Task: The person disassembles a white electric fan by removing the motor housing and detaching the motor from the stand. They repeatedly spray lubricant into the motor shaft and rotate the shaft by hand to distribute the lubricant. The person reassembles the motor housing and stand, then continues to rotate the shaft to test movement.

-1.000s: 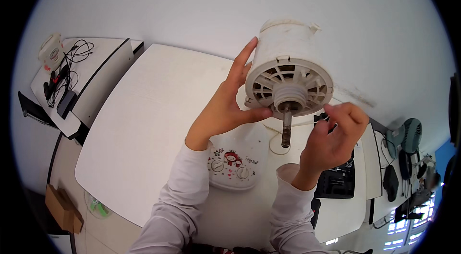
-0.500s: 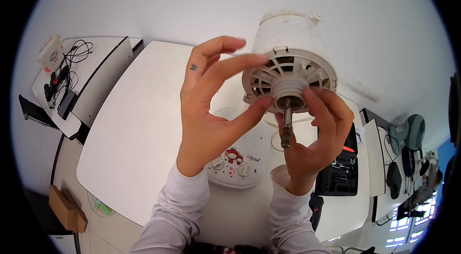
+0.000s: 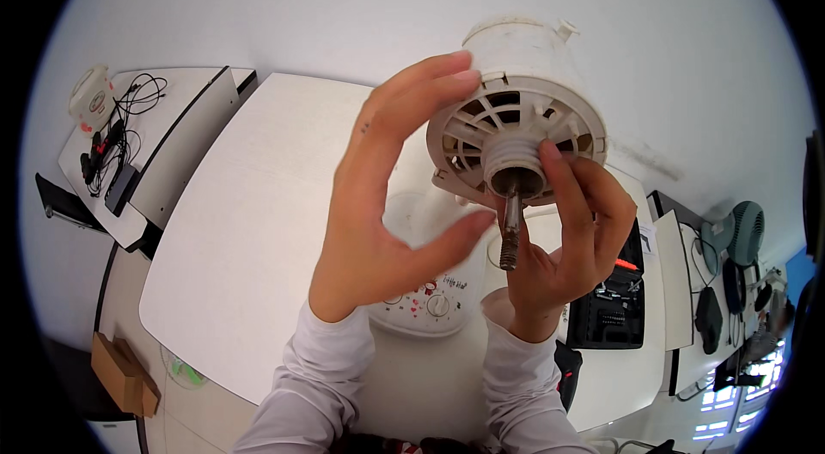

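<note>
"One white motor, held how?"

"By the right hand, bent fingers against the threaded collar, up above the table; its metal shaft points out and downward. The left hand makes a wide, empty C, fingertips at the slotted rim, thumb lower, near the shaft. Whether those fingertips touch, I can't tell"

"And below?"

"A white table. Partly behind the left hand, a printed white base sits between the near and far edges. A pale wall rises past the far edge; a green fan stands beyond the right one"

"Containers?"

"An open black case by the table's right edge, with small tool pieces and something orange-red inside. Off the near left corner, a cardboard box, contents unclear"
</note>
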Tool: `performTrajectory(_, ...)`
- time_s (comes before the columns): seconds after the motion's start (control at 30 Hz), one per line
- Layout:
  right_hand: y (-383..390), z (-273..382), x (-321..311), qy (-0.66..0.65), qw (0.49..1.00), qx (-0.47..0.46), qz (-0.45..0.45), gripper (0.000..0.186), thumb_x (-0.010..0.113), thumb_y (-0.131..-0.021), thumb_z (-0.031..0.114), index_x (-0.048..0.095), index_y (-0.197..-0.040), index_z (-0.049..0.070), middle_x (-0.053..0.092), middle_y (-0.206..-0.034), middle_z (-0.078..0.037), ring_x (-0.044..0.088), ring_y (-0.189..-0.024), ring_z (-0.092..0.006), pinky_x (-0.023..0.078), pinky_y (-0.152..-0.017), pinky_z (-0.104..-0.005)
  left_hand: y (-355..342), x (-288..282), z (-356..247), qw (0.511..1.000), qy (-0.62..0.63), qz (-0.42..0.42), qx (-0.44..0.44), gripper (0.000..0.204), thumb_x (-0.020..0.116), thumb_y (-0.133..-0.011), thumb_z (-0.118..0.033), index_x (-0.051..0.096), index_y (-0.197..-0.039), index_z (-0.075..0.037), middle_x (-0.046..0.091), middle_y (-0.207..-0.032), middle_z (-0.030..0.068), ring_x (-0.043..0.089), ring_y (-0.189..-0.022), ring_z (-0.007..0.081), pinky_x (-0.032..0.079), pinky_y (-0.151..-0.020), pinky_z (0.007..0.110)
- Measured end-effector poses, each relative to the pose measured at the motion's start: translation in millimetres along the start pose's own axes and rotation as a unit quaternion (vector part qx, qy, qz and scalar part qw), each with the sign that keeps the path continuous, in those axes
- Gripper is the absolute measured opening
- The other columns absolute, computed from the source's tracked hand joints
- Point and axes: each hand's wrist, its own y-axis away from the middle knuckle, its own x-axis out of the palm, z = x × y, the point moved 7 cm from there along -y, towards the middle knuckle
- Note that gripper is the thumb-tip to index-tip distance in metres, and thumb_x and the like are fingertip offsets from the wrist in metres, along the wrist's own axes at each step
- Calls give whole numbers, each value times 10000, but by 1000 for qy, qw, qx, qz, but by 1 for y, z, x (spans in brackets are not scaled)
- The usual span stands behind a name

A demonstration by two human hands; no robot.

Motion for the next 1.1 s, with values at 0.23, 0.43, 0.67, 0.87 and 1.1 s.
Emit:
performTrajectory(0.23, -1, 1, -1, -9, 1000, 15, 0, 498, 766, -523, 19, 688, -1005, 117, 610, -981, -23, 481, -748, -137, 375, -573, -248, -1, 12, 0, 998, 34, 43, 11, 1221, 859, -358, -451, 313, -1353, 0, 346, -1383, 208, 305, -1303, 327, 249, -1041, 458)
performTrajectory(0.43, 0, 4, -2, -11, 1000, 8, 12, 458, 766, -543, 53, 693, -991, 114, 610, -994, -24, 508, -733, -139, 396, -640, -257, -1, 18, 7, 991, 132, 16, -21, 1247, 865, -370, -463, 277, -1371, -9, 276, -1423, 195, 280, -1315, 316, 246, -1057, 429)
performTrajectory(0.67, -1, 7, -5, 22, 999, -12, 26, 406, 759, -587, 98, 693, -988, 107, 607, -1001, -8, 520, -777, -137, 394, -660, -258, 0, 20, 10, 990, 138, 30, -20, 1254, 864, -370, -463, 261, -1379, -26, 245, -1439, 187, 273, -1320, 308, 238, -1063, 416)
performTrajectory(0.87, -1, 9, -5, 29, 999, -16, 23, 378, 752, -613, 104, 693, -986, 96, 605, -993, -7, 522, -789, -140, 397, -661, -265, 0, 21, 11, 987, 153, 24, -37, 1248, 861, -362, -455, 270, -1376, -31, 249, -1441, 178, 274, -1321, 301, 231, -1068, 412)
performTrajectory(1.1, -2, 10, -5, 22, 999, -25, 27, 362, 735, -639, 109, 688, -997, 86, 603, -999, -15, 524, -795, -143, 391, -655, -265, 0, 19, 9, 989, 142, 22, -42, 1232, 856, -370, -441, 273, -1376, -31, 249, -1443, 174, 268, -1325, 297, 221, -1072, 410)
